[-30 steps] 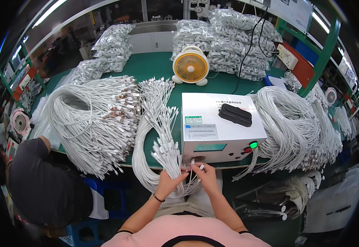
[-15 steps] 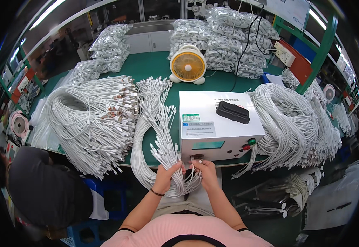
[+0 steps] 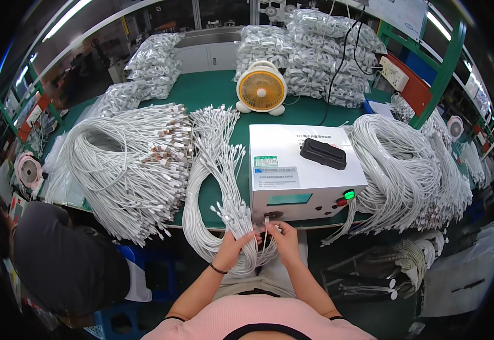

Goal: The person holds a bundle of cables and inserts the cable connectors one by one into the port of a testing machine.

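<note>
In front of the white tester box [image 3: 306, 161], my right hand [image 3: 284, 241] pinches a white cable connector [image 3: 267, 220] just below the round socket [image 3: 274, 215] on the box's front face. Whether the connector touches the socket is too small to tell. My left hand [image 3: 238, 247] is closed at the ends of a looped bundle of white cables [image 3: 200, 226], its fingertips partly hidden. The bundle hangs over the table's front edge. A green light [image 3: 349, 194] glows on the box, beside a red button [image 3: 341, 202]. A black oblong object [image 3: 323, 153] lies on top.
A large pile of white cables [image 3: 116, 164] lies at the left, and more coils [image 3: 394, 164] at the right. A yellow-and-white fan [image 3: 262, 90] stands behind the box. Bagged cables [image 3: 326, 62] are stacked at the back. A person in dark clothing [image 3: 65, 255] sits at the left.
The green light on the box has come on. My right hand now holds a connector upright near the socket, and my left hand has shifted slightly down and right.
</note>
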Available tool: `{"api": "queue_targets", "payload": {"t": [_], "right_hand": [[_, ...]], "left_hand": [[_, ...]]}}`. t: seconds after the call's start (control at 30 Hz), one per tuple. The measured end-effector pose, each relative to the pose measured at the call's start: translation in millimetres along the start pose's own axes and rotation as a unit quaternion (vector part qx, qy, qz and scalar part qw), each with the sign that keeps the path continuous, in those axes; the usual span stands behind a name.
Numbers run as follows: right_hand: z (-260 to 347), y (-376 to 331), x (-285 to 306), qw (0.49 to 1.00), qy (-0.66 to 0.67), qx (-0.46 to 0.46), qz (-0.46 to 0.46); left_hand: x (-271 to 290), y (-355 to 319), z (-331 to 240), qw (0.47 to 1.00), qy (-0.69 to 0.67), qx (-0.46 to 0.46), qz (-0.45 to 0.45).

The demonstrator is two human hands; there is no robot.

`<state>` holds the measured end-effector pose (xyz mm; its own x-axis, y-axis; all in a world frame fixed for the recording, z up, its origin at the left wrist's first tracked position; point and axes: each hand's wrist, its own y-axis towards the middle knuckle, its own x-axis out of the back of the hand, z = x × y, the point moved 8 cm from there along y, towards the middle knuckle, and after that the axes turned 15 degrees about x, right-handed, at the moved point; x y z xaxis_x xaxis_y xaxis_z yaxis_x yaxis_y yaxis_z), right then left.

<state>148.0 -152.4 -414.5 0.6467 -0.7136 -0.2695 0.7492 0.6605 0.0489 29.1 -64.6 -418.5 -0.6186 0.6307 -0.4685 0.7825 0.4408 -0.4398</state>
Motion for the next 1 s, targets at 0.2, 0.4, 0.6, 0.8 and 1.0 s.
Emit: {"api": "queue_targets", "payload": {"t": [0.2, 0.4, 0.6, 0.8, 1.0], "right_hand": [[-9, 6, 5, 0.999, 0.037, -0.02, 0.006], [-5, 12, 1, 0.996, 0.072, -0.045, -0.003], [-2, 11, 0, 0.998, 0.042, -0.042, 0.021], [0, -2, -14, 0.993, -0.028, -0.074, 0.082], [-11, -1, 1, 1.0, -0.001, -0.019, 0.024]], "left_hand": [[0, 0, -6, 0.999, -0.038, -0.004, 0.005], [1, 0, -8, 0.998, -0.05, -0.009, -0.024], [5, 2, 0, 0.998, -0.061, -0.001, -0.034], [-1, -3, 5, 0.998, 0.048, -0.008, -0.033], [9, -2, 8, 0.999, 0.006, 0.012, -0.036]]}}
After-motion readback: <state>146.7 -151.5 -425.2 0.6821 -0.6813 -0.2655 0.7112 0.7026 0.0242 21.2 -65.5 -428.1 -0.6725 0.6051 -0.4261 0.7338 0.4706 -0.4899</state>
